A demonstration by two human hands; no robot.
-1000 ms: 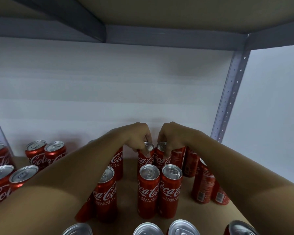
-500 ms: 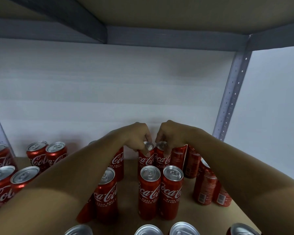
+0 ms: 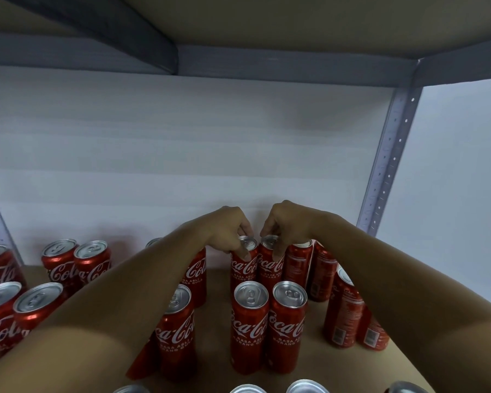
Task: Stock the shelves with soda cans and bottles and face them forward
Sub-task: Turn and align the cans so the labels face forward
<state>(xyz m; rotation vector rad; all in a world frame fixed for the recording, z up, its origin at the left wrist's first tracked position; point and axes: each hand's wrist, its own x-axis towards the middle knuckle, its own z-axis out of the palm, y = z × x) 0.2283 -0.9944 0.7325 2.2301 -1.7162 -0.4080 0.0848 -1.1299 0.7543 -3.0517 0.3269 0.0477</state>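
Shelf board crowded with upright Coca-Cola cans. Left hand grip clamped on rim of back-row can; right hand grip clamped on neighbour can, both touching, logos forward. Risk: forearms brushing front-row can, toppling slim cans; barcode-facing cans at right unfaced.

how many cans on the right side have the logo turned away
4: one back-row can beside the right hand, another right of it, and two nearer cans under the forearm. More may be hidden.
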